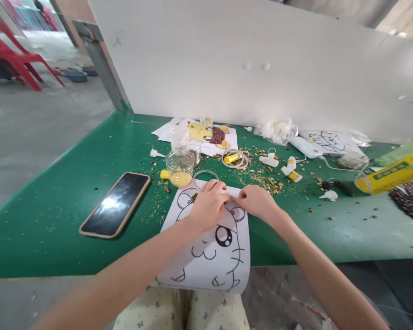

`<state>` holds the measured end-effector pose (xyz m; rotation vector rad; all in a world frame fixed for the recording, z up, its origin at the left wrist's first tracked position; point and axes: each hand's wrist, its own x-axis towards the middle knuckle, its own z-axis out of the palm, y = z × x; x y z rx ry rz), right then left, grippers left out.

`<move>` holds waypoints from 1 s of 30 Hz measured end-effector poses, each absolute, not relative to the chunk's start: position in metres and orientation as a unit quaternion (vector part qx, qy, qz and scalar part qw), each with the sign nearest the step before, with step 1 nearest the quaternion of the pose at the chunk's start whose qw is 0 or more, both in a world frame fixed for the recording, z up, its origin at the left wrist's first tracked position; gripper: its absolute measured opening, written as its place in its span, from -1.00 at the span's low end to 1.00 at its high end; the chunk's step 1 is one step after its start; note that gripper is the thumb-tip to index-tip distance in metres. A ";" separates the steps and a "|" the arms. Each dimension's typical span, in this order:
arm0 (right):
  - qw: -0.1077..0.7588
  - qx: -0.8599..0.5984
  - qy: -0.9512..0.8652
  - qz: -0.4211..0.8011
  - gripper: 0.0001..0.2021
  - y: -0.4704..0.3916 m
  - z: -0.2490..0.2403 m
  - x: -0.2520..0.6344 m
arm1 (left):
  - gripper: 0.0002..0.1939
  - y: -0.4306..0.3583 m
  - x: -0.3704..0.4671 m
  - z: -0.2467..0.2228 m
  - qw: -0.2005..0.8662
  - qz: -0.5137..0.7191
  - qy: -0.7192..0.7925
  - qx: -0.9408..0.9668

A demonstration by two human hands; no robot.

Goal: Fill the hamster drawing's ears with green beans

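Note:
A sheet of paper with a black outline drawing of a cartoon animal [206,256] lies before me, its lower end curling over the table edge. Across its upper part rests my left hand [209,204], fingers bent and closed. My right hand [258,201] meets it from the right, with thumb and fingers pinched together near the drawn ear. Whatever is between the fingertips is too small to make out. Dark seeds show partly in the drawn left ear, beside my left hand. Just beyond the sheet stand a clear cup of yellow grains [181,174] and a clear ring lid [206,176].
A phone [115,205] lies at left on the green table [55,197]. Behind are a seed-covered picture [206,135], a lid holding a yellow tube [233,158], glue bottles [291,174] and scattered grains. At right lies a yellow packet [395,173]. A white panel [244,55] backs the table.

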<state>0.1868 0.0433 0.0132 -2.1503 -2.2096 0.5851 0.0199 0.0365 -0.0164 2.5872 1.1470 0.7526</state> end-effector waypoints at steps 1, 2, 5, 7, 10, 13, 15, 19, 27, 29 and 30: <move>0.000 -0.688 -0.702 0.186 -0.59 0.043 0.014 0.186 | -0.69 0.037 0.019 -0.017 0.100 0.250 0.384 0.883; 0.000 -0.690 -0.700 0.185 -0.59 0.043 0.014 0.186 | -0.69 0.036 0.019 -0.017 0.094 0.244 0.379 0.888; -0.002 -0.688 -0.700 0.190 -0.59 0.044 0.015 0.187 | -0.69 0.036 0.018 -0.018 0.076 0.226 0.368 0.899; -0.004 -0.683 -0.702 0.200 -0.59 0.045 0.015 0.188 | -0.69 0.035 0.018 -0.018 0.065 0.213 0.363 0.905; -0.010 -0.670 -0.709 0.221 -0.55 0.047 0.017 0.190 | -0.70 0.034 0.018 -0.017 0.051 0.197 0.355 0.912; -0.012 -0.654 -0.717 0.240 -0.54 0.049 0.019 0.193 | -0.72 0.033 0.019 -0.017 0.040 0.184 0.351 0.917; -0.014 -0.642 -0.725 0.249 -0.60 0.050 0.020 0.195 | -0.73 0.034 0.018 -0.017 0.034 0.178 0.352 0.918; -0.017 -0.622 -0.740 0.254 -0.71 0.049 0.019 0.196 | -0.71 0.035 0.016 -0.019 0.020 0.167 0.352 0.921; 0.008 -0.624 -0.758 0.189 -0.77 0.040 0.012 0.196 | -0.69 0.031 0.019 -0.018 -0.038 0.133 0.331 0.933; 0.009 -0.620 -0.765 0.175 -0.76 0.036 0.011 0.196 | -0.69 0.029 0.021 -0.018 -0.056 0.123 0.319 0.938; 0.008 -0.616 -0.769 0.169 -0.75 0.034 0.011 0.196 | -0.69 0.029 0.022 -0.018 -0.065 0.117 0.312 0.941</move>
